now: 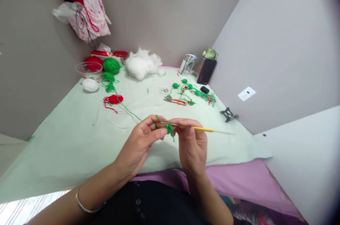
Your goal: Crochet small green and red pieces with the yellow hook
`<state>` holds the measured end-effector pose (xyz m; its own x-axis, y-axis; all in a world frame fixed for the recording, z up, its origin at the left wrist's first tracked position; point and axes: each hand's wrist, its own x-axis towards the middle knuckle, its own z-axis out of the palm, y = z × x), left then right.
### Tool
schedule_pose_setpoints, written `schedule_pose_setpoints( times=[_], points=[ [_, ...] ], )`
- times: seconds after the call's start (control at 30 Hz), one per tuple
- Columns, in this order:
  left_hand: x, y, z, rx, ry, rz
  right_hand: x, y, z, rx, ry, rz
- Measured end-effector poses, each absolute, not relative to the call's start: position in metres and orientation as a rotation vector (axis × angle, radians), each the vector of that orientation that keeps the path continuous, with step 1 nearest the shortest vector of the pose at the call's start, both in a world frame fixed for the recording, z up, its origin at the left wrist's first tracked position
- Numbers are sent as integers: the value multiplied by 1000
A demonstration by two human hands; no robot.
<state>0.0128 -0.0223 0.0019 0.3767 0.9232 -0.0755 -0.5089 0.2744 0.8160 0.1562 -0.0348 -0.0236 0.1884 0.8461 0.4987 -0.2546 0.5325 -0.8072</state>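
Observation:
Between the thumb and fingers of my left hand (148, 134) is a small green crochet piece (169, 128), with a short yarn tail hanging below it. Green yarn (130, 111) runs from the table up to this hand and loops round a finger. My right hand (193, 143) grips a crochet hook (203, 129) by its yellow handle. The hook's thin metal shaft points left and meets the green piece; whether its tip sits in a stitch is too small to tell. Both hands are held above the front of the table, close together.
Green yarn balls (111, 65), red yarn (114, 99) and a white yarn ball (90, 85) lie at left. White stuffing (143, 63) is at the back. Orange thread snips (175, 101), small green crochet pieces (197, 92), a phone (206, 71) and a glass of pens (187, 65) stand or lie at right.

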Motion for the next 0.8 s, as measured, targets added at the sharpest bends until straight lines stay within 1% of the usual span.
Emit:
schedule_pose_setpoints(
  times=[0.17,0.33,0.53,0.8],
  points=[
    [11,-22,4,806,629,1036,161,-31,-14,-591,-947,1086],
    [10,-23,10,823,667,1048,167,-29,-10,-589,-956,1115],
    [9,-24,11,894,669,1067,171,-32,-9,-617,-1120,951],
    [6,-22,4,1047,722,1155,176,-44,-6,-717,-1428,553]
  ],
)
